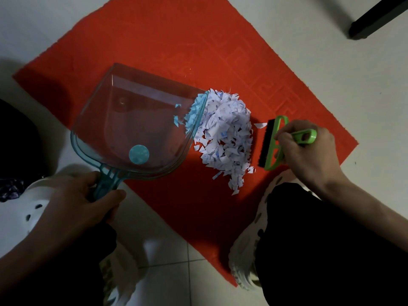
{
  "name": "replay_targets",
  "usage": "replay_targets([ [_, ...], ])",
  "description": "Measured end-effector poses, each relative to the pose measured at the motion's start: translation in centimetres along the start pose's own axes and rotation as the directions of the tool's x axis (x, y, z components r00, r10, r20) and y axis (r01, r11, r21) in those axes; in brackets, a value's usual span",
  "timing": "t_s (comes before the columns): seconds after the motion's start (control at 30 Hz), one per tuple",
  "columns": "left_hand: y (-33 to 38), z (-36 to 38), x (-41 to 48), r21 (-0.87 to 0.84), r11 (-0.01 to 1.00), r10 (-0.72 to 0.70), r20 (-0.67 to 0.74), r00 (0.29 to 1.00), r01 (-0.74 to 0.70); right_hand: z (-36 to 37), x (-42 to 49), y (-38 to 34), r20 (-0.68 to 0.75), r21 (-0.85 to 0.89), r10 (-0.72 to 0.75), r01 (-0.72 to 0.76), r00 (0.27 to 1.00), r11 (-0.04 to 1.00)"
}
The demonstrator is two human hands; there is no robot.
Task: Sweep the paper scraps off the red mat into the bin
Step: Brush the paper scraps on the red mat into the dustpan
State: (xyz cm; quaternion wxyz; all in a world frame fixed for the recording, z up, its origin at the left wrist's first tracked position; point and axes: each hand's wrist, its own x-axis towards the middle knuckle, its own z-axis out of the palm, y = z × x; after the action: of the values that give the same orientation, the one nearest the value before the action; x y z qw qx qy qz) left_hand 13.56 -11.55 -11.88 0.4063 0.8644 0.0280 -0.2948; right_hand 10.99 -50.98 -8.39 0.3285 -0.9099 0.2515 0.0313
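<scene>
- Your left hand (72, 195) grips the handle of the dustpan (136, 120); its fingers (110, 195) are wrapped closed around the teal stem.
- The dustpan is clear teal plastic with a round blue sticker (139, 154) near the handle. It is tilted, with its open lip at the left edge of the scraps (223, 138).
- The scraps lie in one heap near the middle of the mat (167, 45), between the dustpan and the brush (273, 144). A few pieces show through the clear pan wall near the lip; whether they are inside the pan or under it, you cannot tell.
- One single scrap (260, 125) lies apart, just beside the top end of the brush.
- Your right hand (309, 151) holds the green brush, its fingers closed on the frame. The black bristles face the heap, close to its right side, with a thin strip of red mat between.
- The green handle loop (305, 136) sticks out past your knuckles.
- The mat lies on a pale tiled floor (167, 257), turned like a diamond from your view.
- Your right shoe (245, 261) stands on the near corner of the mat, close below the heap. A dark trouser leg (331, 250) covers the corner behind it.
- A white round thing (24, 213) with small holes is on the floor at the left, partly hidden by your left arm; I cannot tell what it is.
- A dark furniture leg (379, 18) stands on the floor at the top right, well apart from the mat.
</scene>
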Motion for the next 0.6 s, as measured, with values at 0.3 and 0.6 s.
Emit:
replay_targets([
  [0.3,0.2,-0.2,0.1,-0.015,0.999,-0.046,0.037,0.998,0.047,2.5,-2.1,0.5,0.146,-0.036,0.054,-0.05,0.988,0.998],
  [0.6,0.7,-0.2,0.0,0.038,0.999,-0.037,0.021,0.999,0.036,1.6,-1.9,0.4,0.03,-0.004,0.094,-0.094,0.995,0.996],
])
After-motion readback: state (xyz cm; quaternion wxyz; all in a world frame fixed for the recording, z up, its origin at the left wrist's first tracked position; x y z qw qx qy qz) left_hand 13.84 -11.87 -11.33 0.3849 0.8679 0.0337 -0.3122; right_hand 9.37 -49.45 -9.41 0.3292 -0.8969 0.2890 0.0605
